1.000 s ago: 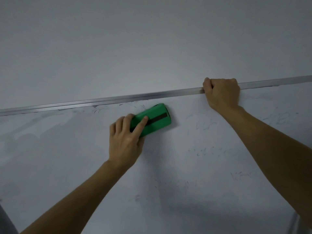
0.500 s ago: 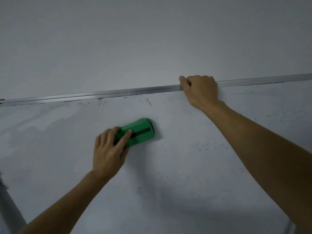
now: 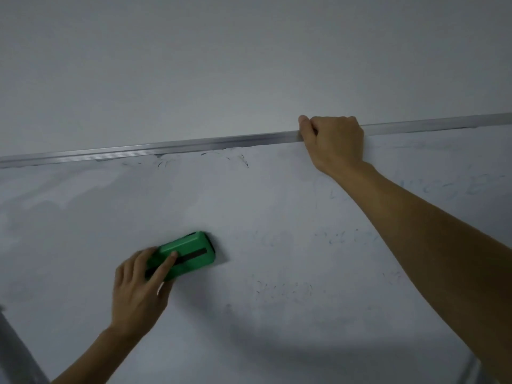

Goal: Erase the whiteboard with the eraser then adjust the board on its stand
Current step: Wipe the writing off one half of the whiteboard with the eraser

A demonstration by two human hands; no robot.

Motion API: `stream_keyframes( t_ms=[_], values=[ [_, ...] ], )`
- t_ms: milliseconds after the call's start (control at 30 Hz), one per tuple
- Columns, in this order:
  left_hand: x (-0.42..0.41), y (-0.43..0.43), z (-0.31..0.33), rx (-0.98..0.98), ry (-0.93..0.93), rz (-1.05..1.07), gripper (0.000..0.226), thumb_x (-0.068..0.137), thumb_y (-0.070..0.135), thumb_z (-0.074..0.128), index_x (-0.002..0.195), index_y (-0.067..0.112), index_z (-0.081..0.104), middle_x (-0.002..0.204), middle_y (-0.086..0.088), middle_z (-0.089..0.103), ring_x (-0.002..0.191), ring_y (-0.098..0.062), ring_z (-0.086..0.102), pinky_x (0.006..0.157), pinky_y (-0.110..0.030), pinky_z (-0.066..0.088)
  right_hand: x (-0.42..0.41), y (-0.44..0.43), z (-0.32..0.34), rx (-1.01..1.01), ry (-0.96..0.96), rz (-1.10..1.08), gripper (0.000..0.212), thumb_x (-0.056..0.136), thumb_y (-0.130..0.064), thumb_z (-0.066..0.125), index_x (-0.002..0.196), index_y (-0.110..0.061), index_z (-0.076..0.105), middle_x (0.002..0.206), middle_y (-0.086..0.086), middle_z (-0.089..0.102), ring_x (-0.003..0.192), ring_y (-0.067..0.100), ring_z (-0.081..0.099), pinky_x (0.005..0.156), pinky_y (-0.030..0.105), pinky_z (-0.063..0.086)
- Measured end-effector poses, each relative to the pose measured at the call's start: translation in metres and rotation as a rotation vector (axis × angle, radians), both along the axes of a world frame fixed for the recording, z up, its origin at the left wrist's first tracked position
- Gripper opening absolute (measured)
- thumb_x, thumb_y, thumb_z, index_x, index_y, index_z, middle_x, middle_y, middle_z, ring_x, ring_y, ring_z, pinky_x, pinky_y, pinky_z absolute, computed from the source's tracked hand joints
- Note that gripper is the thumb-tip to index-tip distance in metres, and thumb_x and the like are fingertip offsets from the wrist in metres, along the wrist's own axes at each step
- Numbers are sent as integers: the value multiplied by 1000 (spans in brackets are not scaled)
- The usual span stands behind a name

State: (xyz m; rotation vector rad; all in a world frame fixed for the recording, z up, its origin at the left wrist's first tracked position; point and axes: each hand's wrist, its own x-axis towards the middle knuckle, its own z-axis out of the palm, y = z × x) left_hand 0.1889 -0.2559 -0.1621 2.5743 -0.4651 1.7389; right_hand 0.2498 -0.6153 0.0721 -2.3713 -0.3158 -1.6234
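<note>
The left grip (image 3: 138, 289) curls low, right grip (image 3: 335, 145) clenches (higher up).

A plain pale grey wall (image 3: 249, 65) filled the upper view; its surface looked smooth and matte; dimmer toward the top.

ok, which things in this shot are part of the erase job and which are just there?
In the job: green eraser, held by the left hand; whiteboard with leftover marker traces; top frame rail, gripped by the right hand.
Just there: wall behind; grey post at lower left, possibly the stand.
</note>
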Motion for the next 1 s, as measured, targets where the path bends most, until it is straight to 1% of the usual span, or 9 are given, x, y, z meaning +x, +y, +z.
stream_keyframes(
  t_ms=[133,267,333,533,600,667,833,900,1000],
  values=[
    [17,-48,9,-87,-69,-26,45,82,24,64,126,19,55,116,-26,58,104,-42,52,85,-46,38,3,4,-1,1,-1,-6,57,102,-38,33,61,-6,58,55,10,57,52,30,48,77,38,39],
    [24,-106,-41,222,32,-157,61,68,9,76,125,24,60,117,-20,59,105,-39,53,90,-48,39,4,0,-2,-3,5,-20,57,101,-39,32,65,-6,61,58,10,59,55,31,50,77,37,37],
    [23,-107,-45,288,74,-191,65,65,9,79,125,25,60,118,-17,60,107,-37,52,92,-47,38,4,-4,-2,-5,-8,-10,57,101,-38,32,64,-6,62,57,10,59,54,31,50,75,36,37],
    [25,-98,71,-55,-131,-133,43,85,26,66,127,19,60,117,-20,58,103,-38,52,84,-44,37,5,-1,0,3,-17,-27,57,101,-38,31,65,-6,63,56,10,59,53,31,50,78,36,38],
    [28,-100,78,-93,-149,-103,44,86,27,66,128,18,59,119,-21,58,106,-38,51,86,-44,37,6,2,0,6,-19,-21,57,101,-37,32,64,-6,62,55,10,58,52,31,49,78,36,37],
    [28,-105,50,-59,-109,-105,47,83,24,69,128,18,59,120,-21,57,106,-39,50,87,-46,38,6,3,-2,11,-12,-17,56,101,-36,32,64,-6,62,55,10,58,52,32,49,76,36,36],
    [17,-112,-43,315,143,-172,66,64,12,81,125,24,59,120,-15,57,108,-35,48,92,-46,37,4,-1,-3,9,-3,-2,56,101,-35,33,63,-5,61,54,10,58,52,32,50,76,37,38],
    [15,-113,-28,292,155,-190,62,66,14,80,124,25,61,118,-14,60,108,-33,49,92,-45,38,4,-3,-2,11,-4,-10,56,101,-35,33,62,-6,61,54,10,57,51,31,49,76,36,38],
    [16,-119,35,101,26,-166,50,75,20,72,125,22,62,115,-18,60,103,-36,51,85,-45,40,3,-3,-2,4,-13,-23,55,101,-35,32,63,-7,61,53,9,57,50,30,47,75,35,37]
  ],
)
